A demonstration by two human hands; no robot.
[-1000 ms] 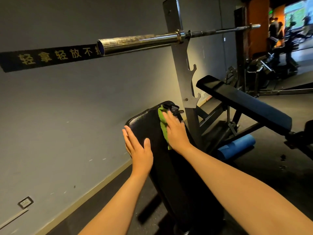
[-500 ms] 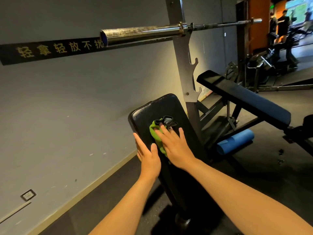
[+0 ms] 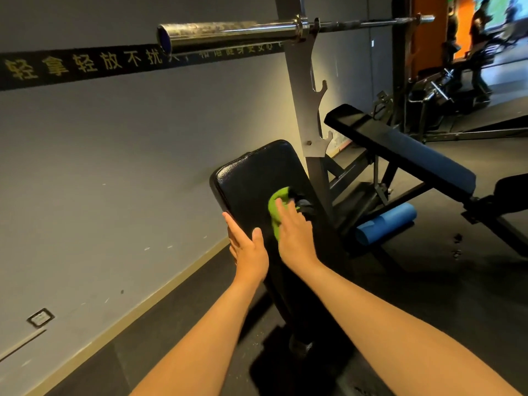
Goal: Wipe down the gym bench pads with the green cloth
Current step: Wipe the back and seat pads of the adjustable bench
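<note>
barbell (image 3: pixel 228 34) racked overhead: leaning in risks a head knock on its end | bench pad (image 3: pixel 251 172) tilted: top strip may get skipped | left hand (image 3: pixel 248 250) flat, fingers straight, bracing pad's left edge, holding nothing | right hand (image 3: pixel 294 235) spread flat, pressing cloth | green cloth (image 3: pixel 275 208) bunched mid-pad, unpinched: could slide out from under the palm

bare pad (image 3: pixel 251 172) ahead; rack upright (image 3: pixel 300 90) tight alongside right, barbell (image 3: pixel 228 31) overhead
</note>
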